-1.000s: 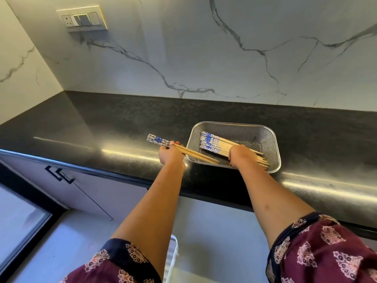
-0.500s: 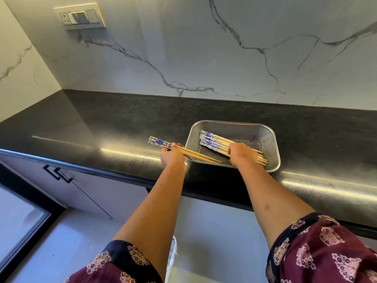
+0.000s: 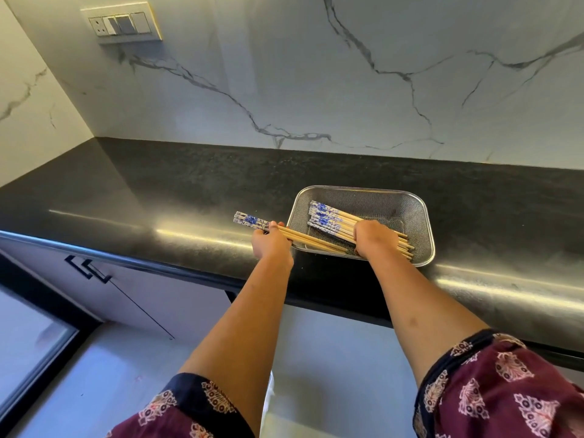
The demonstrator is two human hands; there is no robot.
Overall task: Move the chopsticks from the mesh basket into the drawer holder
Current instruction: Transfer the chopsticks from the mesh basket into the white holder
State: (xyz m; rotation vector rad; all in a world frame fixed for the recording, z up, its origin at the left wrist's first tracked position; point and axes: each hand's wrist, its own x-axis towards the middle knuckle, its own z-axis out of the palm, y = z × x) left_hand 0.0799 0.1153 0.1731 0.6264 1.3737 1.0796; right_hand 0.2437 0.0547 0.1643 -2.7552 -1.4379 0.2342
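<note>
A steel mesh basket (image 3: 420, 216) sits on the black counter. Inside it lies a bundle of wooden chopsticks with blue-and-white ends (image 3: 328, 218). My right hand (image 3: 374, 240) rests over the bundle's middle with fingers curled around it. My left hand (image 3: 271, 243) grips a smaller bunch of chopsticks (image 3: 252, 221) just left of the basket; their patterned ends point left and their tips reach over the basket's near-left rim. The drawer holder is not in view.
The black counter (image 3: 158, 197) runs along a marble wall with a switch plate (image 3: 121, 23) at upper left. Below the counter's front edge are white cabinet fronts with black handles (image 3: 88, 268). A white object shows between my arms low down.
Both hands stay almost where they were. The left hand's bunch has shifted very slightly; the right hand remains on the bundle in the basket.
</note>
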